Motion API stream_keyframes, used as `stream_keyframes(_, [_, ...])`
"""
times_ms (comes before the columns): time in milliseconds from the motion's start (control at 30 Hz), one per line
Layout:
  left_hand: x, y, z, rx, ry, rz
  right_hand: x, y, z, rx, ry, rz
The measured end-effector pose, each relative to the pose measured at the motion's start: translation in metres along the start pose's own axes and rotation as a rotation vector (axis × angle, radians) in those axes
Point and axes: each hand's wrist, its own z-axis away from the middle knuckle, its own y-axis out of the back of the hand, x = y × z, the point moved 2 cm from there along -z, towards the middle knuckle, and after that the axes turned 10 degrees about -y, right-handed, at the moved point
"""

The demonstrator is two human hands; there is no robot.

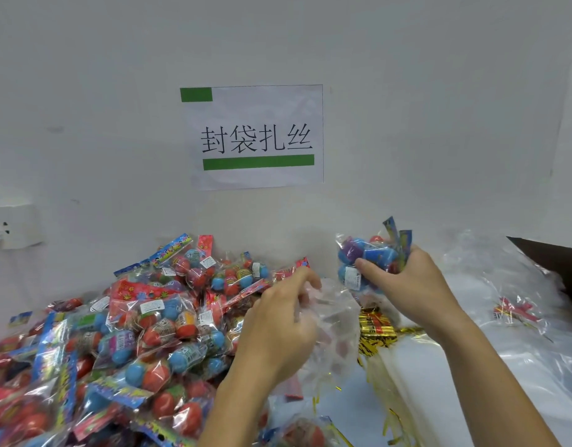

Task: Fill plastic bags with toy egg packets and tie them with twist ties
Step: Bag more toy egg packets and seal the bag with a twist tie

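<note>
A big heap of toy egg packets (142,321), red and blue eggs in clear wrappers, covers the left of the table. My left hand (281,324) grips the crumpled mouth of a clear plastic bag (334,321) at the centre. My right hand (407,285) holds a bunch of egg packets (363,253), blue and purple eggs with blue header cards, raised just above and right of the bag. A bundle of gold twist ties (375,330) lies on the table under my right wrist, with loose gold ties (391,417) spread toward the front.
A stack of clear plastic bags (510,350) covers the right of the table, with a small red and gold item (513,309) on it. A dark object (562,262) sits at the far right. A paper sign (255,137) hangs on the white wall, and a wall socket (10,225) at the left.
</note>
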Motion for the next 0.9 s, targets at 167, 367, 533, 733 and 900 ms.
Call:
stream_keyframes(167, [-0.006,0.000,-0.003,0.108,0.110,0.124,-0.007,-0.020,0.008,-0.216,0.081,-0.121])
stream_keyframes(367, [-0.014,-0.001,-0.007,0.240,0.114,0.296,-0.008,-0.036,0.017,-0.383,0.119,-0.215])
stream_keyframes(533, [-0.014,0.000,-0.007,0.288,0.119,0.339,-0.005,-0.039,0.017,-0.495,0.022,-0.330])
stream_keyframes(733, [-0.014,-0.001,-0.007,0.327,0.132,0.358,-0.004,-0.044,0.018,-0.505,-0.006,-0.335])
stream_keyframes(900, [-0.012,0.000,-0.009,0.287,0.110,0.258,-0.005,-0.044,0.019,-0.419,0.008,-0.345])
